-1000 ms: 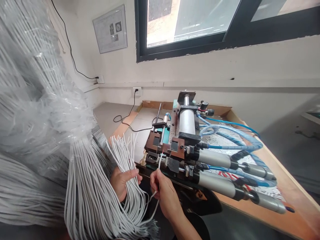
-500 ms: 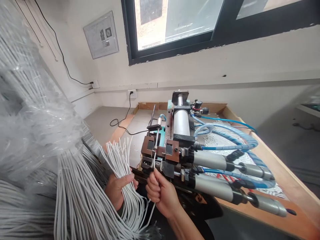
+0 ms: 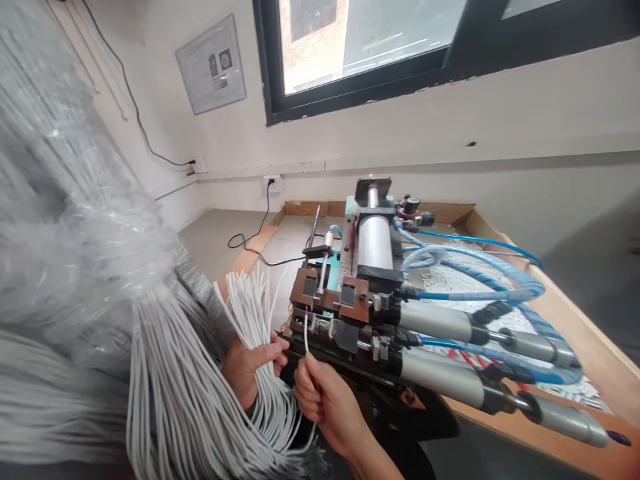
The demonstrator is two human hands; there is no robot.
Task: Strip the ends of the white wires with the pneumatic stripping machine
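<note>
My left hand [image 3: 250,367] is wrapped round a bundle of white cables [image 3: 250,307], whose cut ends fan upward. My right hand [image 3: 320,397] pinches one white cable [image 3: 307,337] between thumb and forefinger. Its upper end points at the machine's jaws and shows a small bit of red at the tip. Just above stands the pneumatic wire stripping machine [image 3: 374,243], with brown jaw blocks [image 3: 355,298] and a gap between them. The cable's tip is in front of the jaws; the rest of the cable hangs below my right hand.
A large bundle of grey cables [image 3: 170,380], wrapped in clear plastic [image 3: 120,247], fills the left side. Silver cylinders [image 3: 435,323] and blue air hoses [image 3: 520,287] stretch to the right. White scraps [image 3: 460,267] lie in the wood-edged tray [image 3: 565,293]. A black power cord [image 3: 270,263] crosses the table.
The single cable has come back out of the jaws toward me, and its tip now shows red. My right hand has lowered slightly. The whole view has shifted a little.
</note>
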